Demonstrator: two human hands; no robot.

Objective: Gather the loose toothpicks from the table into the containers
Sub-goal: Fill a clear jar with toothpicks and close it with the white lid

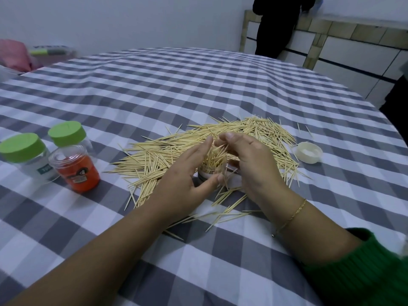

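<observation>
While the left hand (187, 171) cups the small clear container (212, 171) mid-table and the right hand (247, 157) pinches toothpicks (217, 155) into it, amid the loose pile (198, 142), a nudge could tip it.
</observation>
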